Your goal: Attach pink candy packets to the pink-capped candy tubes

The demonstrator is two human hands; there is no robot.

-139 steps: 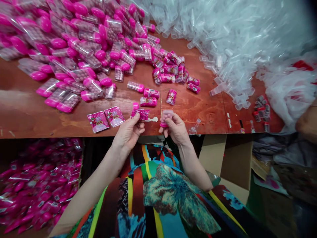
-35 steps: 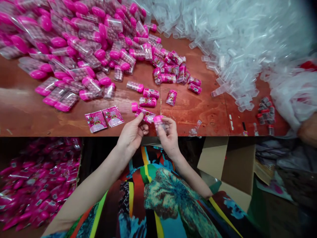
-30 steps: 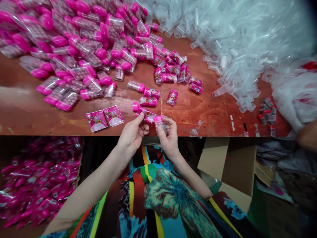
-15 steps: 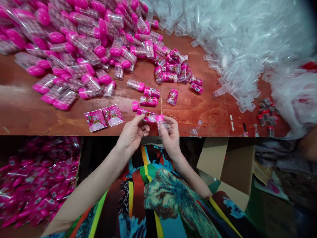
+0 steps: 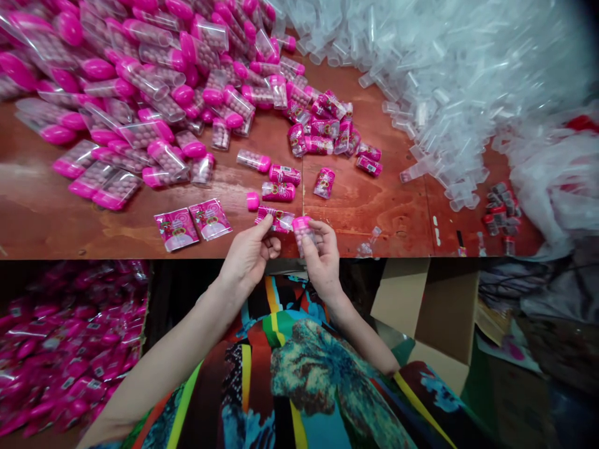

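Two hands, one little candy tube, one pink label sleeve

Closest to me, my right hand (image 5: 322,259) is closed around a small clear candy tube (image 5: 303,232) with a pink cap, and my left hand (image 5: 248,255) pinches a thin pink label sleeve (image 5: 276,219) just beside it, at the near edge of the wooden table (image 5: 374,212). The tube looks light, hard and slippery, so I'd grip its sides; the sleeve is floppy, I think. Farther back lie filled pink tubes (image 5: 154,81) and empty clear tubes (image 5: 444,75).
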